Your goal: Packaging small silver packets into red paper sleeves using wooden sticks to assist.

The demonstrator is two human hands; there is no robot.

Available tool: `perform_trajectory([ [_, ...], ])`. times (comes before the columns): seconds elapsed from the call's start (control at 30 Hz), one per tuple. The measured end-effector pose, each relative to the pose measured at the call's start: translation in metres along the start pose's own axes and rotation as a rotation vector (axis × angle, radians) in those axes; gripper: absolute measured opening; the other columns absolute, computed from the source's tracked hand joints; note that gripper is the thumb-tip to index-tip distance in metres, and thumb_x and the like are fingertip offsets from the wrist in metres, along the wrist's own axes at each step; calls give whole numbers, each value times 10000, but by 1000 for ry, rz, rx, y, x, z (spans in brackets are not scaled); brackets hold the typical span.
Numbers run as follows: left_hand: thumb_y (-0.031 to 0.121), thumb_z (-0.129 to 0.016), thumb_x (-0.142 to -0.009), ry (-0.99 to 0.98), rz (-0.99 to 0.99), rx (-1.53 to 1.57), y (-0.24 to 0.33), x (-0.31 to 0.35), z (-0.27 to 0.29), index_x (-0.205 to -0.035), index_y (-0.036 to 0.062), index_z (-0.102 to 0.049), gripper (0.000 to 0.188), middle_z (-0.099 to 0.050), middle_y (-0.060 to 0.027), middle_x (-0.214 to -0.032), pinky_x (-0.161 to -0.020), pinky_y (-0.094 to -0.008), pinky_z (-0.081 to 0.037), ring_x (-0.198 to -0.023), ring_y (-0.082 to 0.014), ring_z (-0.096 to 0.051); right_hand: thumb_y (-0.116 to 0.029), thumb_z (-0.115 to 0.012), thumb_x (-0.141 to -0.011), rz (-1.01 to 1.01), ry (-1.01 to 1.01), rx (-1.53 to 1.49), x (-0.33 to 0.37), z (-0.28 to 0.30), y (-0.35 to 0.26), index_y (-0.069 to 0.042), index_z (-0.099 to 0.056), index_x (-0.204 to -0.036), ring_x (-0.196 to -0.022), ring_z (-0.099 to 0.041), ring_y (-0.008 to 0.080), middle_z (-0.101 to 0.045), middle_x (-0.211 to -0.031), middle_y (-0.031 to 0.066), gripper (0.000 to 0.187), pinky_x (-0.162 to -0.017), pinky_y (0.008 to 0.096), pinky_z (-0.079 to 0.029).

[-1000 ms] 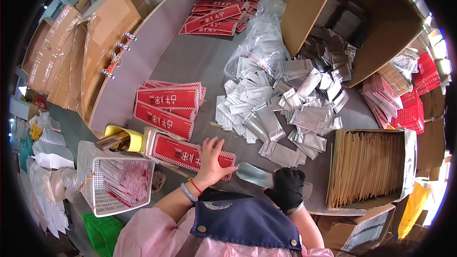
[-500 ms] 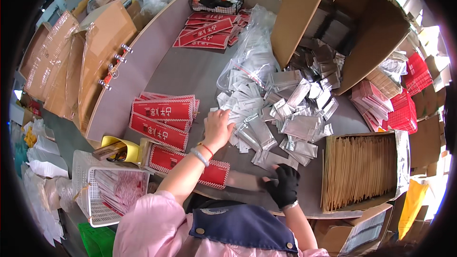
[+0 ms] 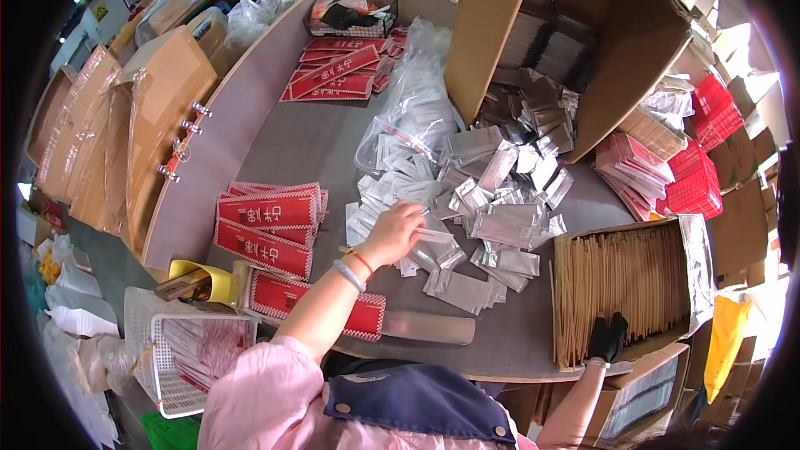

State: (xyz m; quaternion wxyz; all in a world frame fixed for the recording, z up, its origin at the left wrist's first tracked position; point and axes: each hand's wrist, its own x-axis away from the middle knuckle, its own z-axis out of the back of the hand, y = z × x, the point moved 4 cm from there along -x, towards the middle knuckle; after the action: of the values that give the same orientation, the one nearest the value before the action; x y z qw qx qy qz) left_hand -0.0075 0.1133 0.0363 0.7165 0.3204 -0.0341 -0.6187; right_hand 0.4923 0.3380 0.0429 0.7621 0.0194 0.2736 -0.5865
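Observation:
My left hand [image 3: 395, 236] is closed, its fingertips pinching a small white packet [image 3: 434, 236] above a heap of white packets [image 3: 387, 192] and silver packets [image 3: 508, 225]. My right hand [image 3: 608, 337], in a black fingerless glove, reaches over the near edge of a carton [image 3: 698, 275] of thin brown strips [image 3: 621, 283] standing tightly packed. Its fingers are apart, touching the strips or just over them. In front of me lies a red printed sleeve [image 3: 362, 317], partly behind my left forearm, with a translucent strip [image 3: 429, 327] sticking out of its right end.
More red sleeves [image 3: 265, 237] lie left, others [image 3: 333, 75] farther back by a wire basket [image 3: 352, 17]. A clear plastic bag [image 3: 417, 92] lies beside a tall open carton [image 3: 487, 33]. A white plastic basket [image 3: 179, 383] and yellow holder [image 3: 218, 281] stand near left.
My right hand has moved right, from the table beside the silver packets to the carton of brown strips. My left hand has shifted slightly right and down, now with a white packet at its fingertips.

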Motion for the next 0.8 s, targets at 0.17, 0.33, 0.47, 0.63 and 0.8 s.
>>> perform_trajectory([
  [0.17,209,-813,-718,-169,71,-116,-2,-2,-17,-1198,142,-644,513,-585,-72,-1135,-890,-423,-509,-1089,-311,-558,-202,-668,-877,-86,-352,250,-22,-6,-5,-4,-636,-1115,-1010,-598,413,-625,-1036,230,312,-886,477,-481],
  [0.33,237,-841,-691,-155,166,-115,22,10,-17,-1027,138,-674,388,-577,-72,-1118,-874,-409,-479,-1012,-305,-563,-160,-644,-863,-58,-253,116,-24,-10,5,-13,-622,-1067,-990,-602,398,-622,-1010,201,252,-859,480,-483],
  [0.47,214,-830,-702,30,80,-181,37,16,-9,-998,125,-668,349,-601,-50,-1031,-861,-402,-469,-995,-281,-568,-110,-613,-846,-77,-326,134,-27,-19,15,-10,-606,-1085,-1009,-598,404,-616,-1048,207,260,-861,477,-485],
  [0.63,139,-766,-783,-7,283,239,43,33,2,-903,65,-647,184,-659,-81,-751,-657,-402,-500,-733,-276,-660,-101,-587,-850,-79,-399,195,-26,-26,17,3,-591,-1131,-1037,-590,421,-611,-1085,227,300,-879,477,-485],
  [0.8,216,-790,-763,-296,254,320,93,77,1,-899,96,-685,209,-659,-67,-791,-731,-409,-489,-785,-245,-646,-98,-535,-896,-104,-169,131,-22,-20,45,20,-583,-1181,-1070,-586,423,-610,-1141,238,313,-928,494,-470],
])
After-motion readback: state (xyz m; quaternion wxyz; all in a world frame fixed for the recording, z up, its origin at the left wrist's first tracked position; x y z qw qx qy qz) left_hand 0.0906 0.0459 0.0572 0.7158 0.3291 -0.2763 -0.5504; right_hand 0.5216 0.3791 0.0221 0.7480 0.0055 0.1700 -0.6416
